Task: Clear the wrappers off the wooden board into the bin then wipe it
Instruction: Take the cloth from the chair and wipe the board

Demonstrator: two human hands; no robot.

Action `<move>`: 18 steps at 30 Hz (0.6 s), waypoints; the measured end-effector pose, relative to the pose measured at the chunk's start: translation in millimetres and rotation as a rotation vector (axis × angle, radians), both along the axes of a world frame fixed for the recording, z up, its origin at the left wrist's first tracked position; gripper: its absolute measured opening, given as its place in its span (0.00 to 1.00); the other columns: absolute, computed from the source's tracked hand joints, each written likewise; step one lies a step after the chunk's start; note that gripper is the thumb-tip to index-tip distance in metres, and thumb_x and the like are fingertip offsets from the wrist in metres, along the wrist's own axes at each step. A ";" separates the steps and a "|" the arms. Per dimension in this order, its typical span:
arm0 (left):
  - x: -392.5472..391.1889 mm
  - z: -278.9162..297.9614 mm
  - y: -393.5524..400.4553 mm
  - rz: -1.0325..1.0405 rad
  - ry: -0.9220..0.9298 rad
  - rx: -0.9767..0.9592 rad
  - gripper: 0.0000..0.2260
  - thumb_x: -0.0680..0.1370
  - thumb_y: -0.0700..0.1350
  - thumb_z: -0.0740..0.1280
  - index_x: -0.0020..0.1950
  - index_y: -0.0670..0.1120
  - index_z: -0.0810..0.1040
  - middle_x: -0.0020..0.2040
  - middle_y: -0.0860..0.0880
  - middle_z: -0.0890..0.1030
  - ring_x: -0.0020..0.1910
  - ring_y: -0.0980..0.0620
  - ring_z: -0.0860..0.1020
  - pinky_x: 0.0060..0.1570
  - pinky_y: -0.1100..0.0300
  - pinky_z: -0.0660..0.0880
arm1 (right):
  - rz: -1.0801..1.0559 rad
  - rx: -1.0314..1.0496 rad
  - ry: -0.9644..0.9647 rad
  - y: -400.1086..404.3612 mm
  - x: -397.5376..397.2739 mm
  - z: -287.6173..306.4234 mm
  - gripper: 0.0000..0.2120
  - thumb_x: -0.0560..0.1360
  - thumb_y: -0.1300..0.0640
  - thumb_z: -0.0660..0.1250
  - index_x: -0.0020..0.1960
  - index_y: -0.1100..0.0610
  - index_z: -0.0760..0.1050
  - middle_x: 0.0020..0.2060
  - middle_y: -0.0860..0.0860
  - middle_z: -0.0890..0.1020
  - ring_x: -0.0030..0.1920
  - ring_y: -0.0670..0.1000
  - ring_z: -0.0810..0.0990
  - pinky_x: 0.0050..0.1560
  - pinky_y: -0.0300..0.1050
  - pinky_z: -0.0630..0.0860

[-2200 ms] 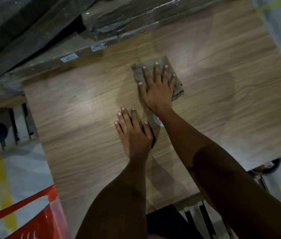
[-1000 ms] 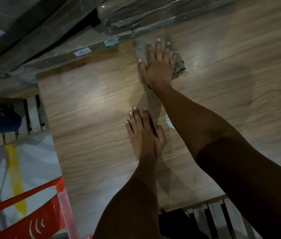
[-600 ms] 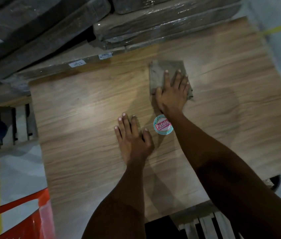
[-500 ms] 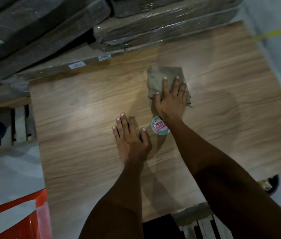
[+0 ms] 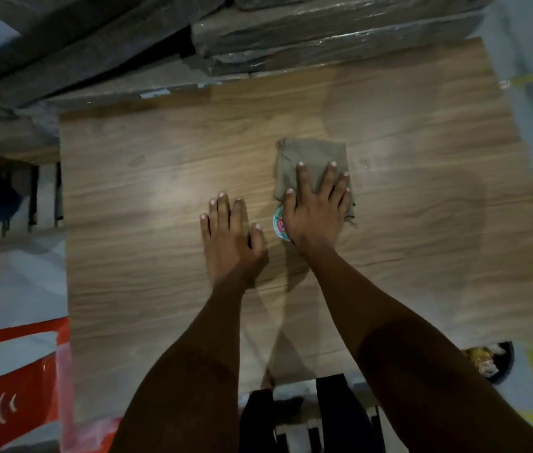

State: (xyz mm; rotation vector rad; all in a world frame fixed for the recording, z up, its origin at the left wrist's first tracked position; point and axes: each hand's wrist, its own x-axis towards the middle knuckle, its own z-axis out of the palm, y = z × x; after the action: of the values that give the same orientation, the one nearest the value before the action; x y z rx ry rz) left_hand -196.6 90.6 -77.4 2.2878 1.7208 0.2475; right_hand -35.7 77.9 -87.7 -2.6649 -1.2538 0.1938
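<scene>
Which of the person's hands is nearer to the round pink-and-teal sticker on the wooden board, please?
Right. The right hand partly covers the round pink-and-teal sticker while pressing the grey-brown cloth; the left hand lies flat, apart, to its left.

Sticker half hidden
The right hand (image 5: 316,217) covered most of the round sticker (image 5: 279,223); its lettering could not be read.

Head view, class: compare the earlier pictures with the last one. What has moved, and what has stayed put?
The right hand slid the cloth out to the wooden board's far edge, then back beside the round sticker. The left hand stayed flat.
</scene>
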 end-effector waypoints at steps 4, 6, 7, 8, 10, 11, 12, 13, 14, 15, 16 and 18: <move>5.3 9.6 -0.2 0.018 -0.007 0.019 0.26 0.78 0.54 0.64 0.76 0.48 0.68 0.80 0.44 0.63 0.80 0.42 0.59 0.79 0.44 0.55 | 0.130 -0.026 -0.011 2.1 23.5 6.9 0.30 0.78 0.38 0.58 0.77 0.45 0.65 0.74 0.68 0.67 0.71 0.71 0.67 0.69 0.61 0.61; 22.1 14.3 7.7 0.090 0.000 0.073 0.22 0.76 0.54 0.63 0.66 0.45 0.75 0.71 0.41 0.71 0.71 0.38 0.69 0.70 0.44 0.65 | 0.138 -0.015 0.026 8.3 38.3 8.7 0.30 0.77 0.39 0.60 0.76 0.48 0.68 0.73 0.69 0.68 0.70 0.72 0.68 0.71 0.62 0.58; 35.1 15.9 14.5 0.141 -0.005 0.103 0.20 0.75 0.54 0.64 0.62 0.44 0.76 0.67 0.40 0.73 0.65 0.37 0.72 0.64 0.44 0.68 | 0.118 -0.031 0.060 13.1 44.3 9.5 0.30 0.77 0.39 0.59 0.77 0.48 0.68 0.75 0.69 0.66 0.73 0.72 0.65 0.73 0.62 0.55; 50.0 16.1 22.4 0.180 -0.021 0.130 0.19 0.75 0.53 0.64 0.60 0.43 0.77 0.66 0.39 0.74 0.63 0.37 0.74 0.61 0.45 0.68 | 0.100 -0.063 0.105 18.7 50.1 10.7 0.30 0.78 0.39 0.59 0.78 0.48 0.65 0.77 0.68 0.62 0.75 0.71 0.61 0.76 0.62 0.51; 84.0 15.4 39.0 0.172 -0.057 0.160 0.18 0.75 0.51 0.66 0.61 0.42 0.78 0.68 0.38 0.74 0.64 0.36 0.73 0.62 0.45 0.69 | 0.089 -0.094 0.177 32.3 64.5 13.7 0.31 0.80 0.39 0.58 0.80 0.47 0.61 0.80 0.67 0.55 0.78 0.70 0.54 0.78 0.62 0.46; 101.4 13.0 47.5 0.149 -0.069 0.159 0.18 0.76 0.51 0.65 0.62 0.43 0.77 0.70 0.38 0.73 0.66 0.37 0.73 0.63 0.45 0.68 | 0.091 -0.096 0.184 39.4 73.1 14.9 0.31 0.80 0.39 0.57 0.81 0.46 0.59 0.80 0.67 0.52 0.79 0.70 0.52 0.79 0.62 0.45; 118.1 10.5 55.2 0.130 -0.084 0.143 0.18 0.77 0.50 0.65 0.64 0.43 0.76 0.71 0.38 0.72 0.67 0.36 0.72 0.65 0.44 0.68 | 0.096 -0.093 0.175 45.9 82.6 14.3 0.31 0.80 0.39 0.56 0.81 0.46 0.58 0.81 0.66 0.51 0.80 0.69 0.50 0.79 0.62 0.45; 133.1 9.1 62.1 0.124 -0.098 0.115 0.19 0.78 0.50 0.64 0.65 0.43 0.76 0.72 0.38 0.71 0.70 0.36 0.70 0.68 0.43 0.68 | 0.099 -0.079 0.158 52.1 92.8 13.2 0.31 0.80 0.39 0.56 0.81 0.46 0.58 0.81 0.65 0.50 0.80 0.69 0.50 0.78 0.62 0.46; 144.8 6.5 67.1 0.118 -0.095 0.090 0.20 0.79 0.51 0.63 0.68 0.43 0.75 0.74 0.38 0.70 0.72 0.36 0.68 0.70 0.42 0.66 | 0.098 -0.058 0.140 59.0 103.7 13.2 0.31 0.80 0.39 0.56 0.81 0.46 0.58 0.81 0.65 0.50 0.80 0.69 0.50 0.78 0.62 0.47; 152.3 2.6 68.8 0.107 -0.069 0.069 0.21 0.80 0.51 0.61 0.70 0.43 0.73 0.76 0.38 0.69 0.74 0.36 0.66 0.72 0.42 0.64 | 0.105 -0.045 0.120 65.4 113.5 12.1 0.31 0.80 0.39 0.56 0.81 0.46 0.58 0.81 0.65 0.50 0.80 0.68 0.49 0.78 0.62 0.48; 156.2 -0.9 68.4 0.101 -0.037 0.057 0.23 0.80 0.52 0.60 0.72 0.44 0.72 0.77 0.38 0.67 0.76 0.36 0.64 0.74 0.42 0.62 | 0.121 -0.049 0.099 73.0 121.8 11.2 0.32 0.80 0.39 0.55 0.81 0.46 0.56 0.82 0.64 0.50 0.80 0.68 0.49 0.78 0.62 0.49; 158.8 -3.3 70.9 0.117 -0.017 0.039 0.25 0.80 0.54 0.59 0.75 0.46 0.69 0.80 0.38 0.64 0.79 0.37 0.60 0.77 0.43 0.59 | 0.125 -0.073 0.077 91.7 133.2 8.4 0.35 0.80 0.39 0.55 0.83 0.45 0.49 0.82 0.63 0.47 0.81 0.68 0.46 0.78 0.64 0.48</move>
State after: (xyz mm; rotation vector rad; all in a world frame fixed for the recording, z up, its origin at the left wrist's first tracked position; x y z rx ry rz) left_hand -37.8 161.5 -80.7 2.2075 1.8596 0.3251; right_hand 97.5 169.6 -79.3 -2.6123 -1.4146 0.3635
